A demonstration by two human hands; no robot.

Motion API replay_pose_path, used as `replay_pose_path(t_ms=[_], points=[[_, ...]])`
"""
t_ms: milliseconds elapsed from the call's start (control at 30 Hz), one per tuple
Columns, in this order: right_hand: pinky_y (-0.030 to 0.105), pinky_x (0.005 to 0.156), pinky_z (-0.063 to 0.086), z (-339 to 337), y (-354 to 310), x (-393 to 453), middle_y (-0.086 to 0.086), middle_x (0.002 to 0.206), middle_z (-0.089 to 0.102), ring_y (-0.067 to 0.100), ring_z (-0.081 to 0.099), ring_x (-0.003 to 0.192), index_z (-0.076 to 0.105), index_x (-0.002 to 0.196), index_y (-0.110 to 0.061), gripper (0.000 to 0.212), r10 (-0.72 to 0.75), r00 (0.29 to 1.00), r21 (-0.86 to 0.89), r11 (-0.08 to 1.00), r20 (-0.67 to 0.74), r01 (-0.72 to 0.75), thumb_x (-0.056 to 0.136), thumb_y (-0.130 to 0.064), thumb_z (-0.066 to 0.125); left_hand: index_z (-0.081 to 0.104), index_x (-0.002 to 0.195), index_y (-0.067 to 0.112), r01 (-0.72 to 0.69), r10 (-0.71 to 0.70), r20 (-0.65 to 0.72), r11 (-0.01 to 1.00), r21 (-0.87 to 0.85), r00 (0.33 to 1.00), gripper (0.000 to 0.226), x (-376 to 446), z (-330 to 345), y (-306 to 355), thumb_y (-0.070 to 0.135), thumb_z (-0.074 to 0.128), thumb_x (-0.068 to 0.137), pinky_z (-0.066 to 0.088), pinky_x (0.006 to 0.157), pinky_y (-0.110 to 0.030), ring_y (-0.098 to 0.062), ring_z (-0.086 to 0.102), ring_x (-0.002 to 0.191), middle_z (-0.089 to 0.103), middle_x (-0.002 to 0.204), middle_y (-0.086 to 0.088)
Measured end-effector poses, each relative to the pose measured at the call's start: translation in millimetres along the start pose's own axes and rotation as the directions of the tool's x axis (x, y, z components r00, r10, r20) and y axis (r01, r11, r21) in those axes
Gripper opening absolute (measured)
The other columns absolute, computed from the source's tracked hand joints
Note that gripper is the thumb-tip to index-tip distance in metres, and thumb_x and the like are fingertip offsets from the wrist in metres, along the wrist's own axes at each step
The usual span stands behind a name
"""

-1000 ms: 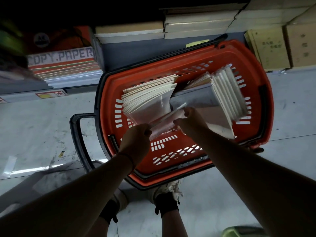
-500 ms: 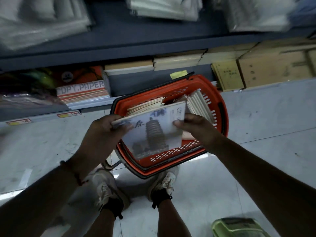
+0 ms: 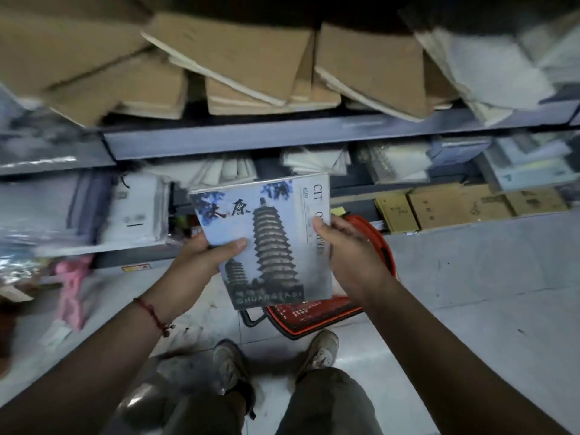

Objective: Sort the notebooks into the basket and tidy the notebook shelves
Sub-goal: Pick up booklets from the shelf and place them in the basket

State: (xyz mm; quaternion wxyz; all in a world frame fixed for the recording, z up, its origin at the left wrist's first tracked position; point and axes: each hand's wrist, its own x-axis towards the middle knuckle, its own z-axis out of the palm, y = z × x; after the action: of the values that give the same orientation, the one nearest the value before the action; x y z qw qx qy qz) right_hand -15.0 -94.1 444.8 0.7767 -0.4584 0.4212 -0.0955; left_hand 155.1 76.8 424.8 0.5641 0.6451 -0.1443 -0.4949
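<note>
I hold a notebook (image 3: 270,240) with a pagoda picture on its pale blue cover, raised in front of the shelves. My left hand (image 3: 204,255) grips its left edge, thumb lying across the cover. My right hand (image 3: 348,249) holds the right edge, fingers curled behind it. The orange basket (image 3: 384,246) stands on the floor below, mostly hidden by the notebook and my right hand. Brown kraft notebooks (image 3: 238,64) lie in loose, tilted stacks on the upper shelf (image 3: 251,136).
The lower shelf carries white wrapped pads (image 3: 135,215) at left and white notebooks (image 3: 317,161) behind the held one. Brown cartons (image 3: 464,208) sit on the bottom level at right. A pink item (image 3: 73,287) hangs at the left. My shoes (image 3: 229,365) stand on the grey floor.
Both hands lifted the pagoda notebook out of the basket and up toward the shelves. My view rose from the basket to the upper shelves.
</note>
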Motion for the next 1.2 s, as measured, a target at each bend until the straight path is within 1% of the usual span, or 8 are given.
replay_pose_path(t_ms=[133,267,467,600,733,967,1100,1200], points=[[0.044,0.092,0.054,51.5,-69.9,-38.1,0.011,0.114,0.073,0.024,0.070,0.104,0.070,0.106,-0.010,0.023,-0.099,0.991,0.059,0.994,0.089,0.094,0.086,-0.022,0.067,0.067,0.125,0.021,-0.015,0.015,-0.014,0.999,0.045,1.000,0.049,-54.5,-20.1,38.6,0.032,0.081,0.080,0.047,0.099,-0.039,-0.022,0.065,0.117,0.070,0.124,0.001],[0.031,0.073,0.056,94.8,-148.8,-90.0,0.009,0.107,0.075,0.020,0.072,0.091,0.069,0.108,-0.011,0.026,-0.278,0.937,0.047,0.960,0.213,0.274,0.085,-0.022,0.064,0.076,0.111,0.026,-0.106,0.109,-0.031,0.990,0.093,0.994,0.051,-97.4,-30.0,85.6,0.051,0.085,0.067,0.047,0.093,-0.032,-0.016,0.067,0.112,0.073,0.118,0.002],[0.037,0.082,0.059,153.7,-245.4,-166.2,0.006,0.112,0.074,0.021,0.071,0.100,0.066,0.118,-0.015,0.024,-0.483,0.805,-0.022,0.853,0.345,0.521,0.098,-0.021,0.057,0.071,0.106,0.009,-0.381,0.390,-0.168,0.921,0.082,0.905,0.016,-133.9,-34.6,180.2,0.019,0.065,0.095,0.052,0.073,-0.015,-0.015,0.072,0.093,0.077,0.099,0.003],[0.042,0.088,0.058,182.0,-284.0,-198.8,0.002,0.111,0.074,0.021,0.071,0.101,0.066,0.119,-0.019,0.023,-0.599,0.698,-0.071,0.736,0.393,0.673,0.098,-0.015,0.057,0.066,0.122,0.012,-0.559,0.554,-0.218,0.828,0.040,0.804,0.038,-162.4,-39.1,244.4,0.028,0.073,0.088,0.047,0.098,-0.038,-0.021,0.067,0.114,0.072,0.121,-0.002],[0.038,0.090,0.057,199.6,-295.9,-216.6,-0.011,0.109,0.074,0.010,0.071,0.099,0.064,0.114,-0.030,0.026,-0.676,0.612,-0.222,0.577,0.409,0.786,0.094,-0.014,0.063,0.060,0.127,0.008,-0.693,0.660,-0.259,0.718,-0.059,0.705,0.056,-185.5,-45.0,287.5,0.029,0.081,0.079,0.049,0.099,-0.046,-0.028,0.065,0.116,0.070,0.125,-0.009],[0.029,0.087,0.056,226.3,-319.3,-231.5,-0.023,0.113,0.068,-0.005,0.064,0.101,0.058,0.119,-0.041,0.030,-0.768,0.478,-0.412,0.306,0.426,0.858,0.093,-0.025,0.062,0.065,0.109,0.013,-0.806,0.724,-0.375,0.577,-0.129,0.579,0.035,-226.2,-49.0,343.7,0.020,0.066,0.075,0.061,0.081,-0.040,-0.024,0.073,0.096,0.074,0.112,-0.010],[0.038,0.087,0.057,250.6,-358.2,-242.3,-0.014,0.112,0.071,0.006,0.068,0.098,0.060,0.120,-0.032,0.029,-0.819,0.427,-0.367,0.289,0.384,0.884,0.093,-0.020,0.064,0.062,0.115,0.015,-0.846,0.774,-0.376,0.530,-0.055,0.509,0.031,-242.9,-52.2,392.2,0.019,0.062,0.084,0.062,0.065,-0.031,-0.018,0.074,0.088,0.076,0.104,-0.003],[0.042,0.091,0.056,269.0,-394.8,-241.8,-0.009,0.109,0.072,0.012,0.069,0.097,0.063,0.110,-0.030,0.022,-0.816,0.470,-0.325,0.367,0.337,0.872,0.092,-0.016,0.064,0.056,0.113,0.009,-0.840,0.795,-0.341,0.542,0.032,0.501,0.018,-252.2,-57.7,430.1,0.016,0.056,0.096,0.048,0.039,-0.025,-0.013,0.067,0.059,0.073,0.081,0.002]])
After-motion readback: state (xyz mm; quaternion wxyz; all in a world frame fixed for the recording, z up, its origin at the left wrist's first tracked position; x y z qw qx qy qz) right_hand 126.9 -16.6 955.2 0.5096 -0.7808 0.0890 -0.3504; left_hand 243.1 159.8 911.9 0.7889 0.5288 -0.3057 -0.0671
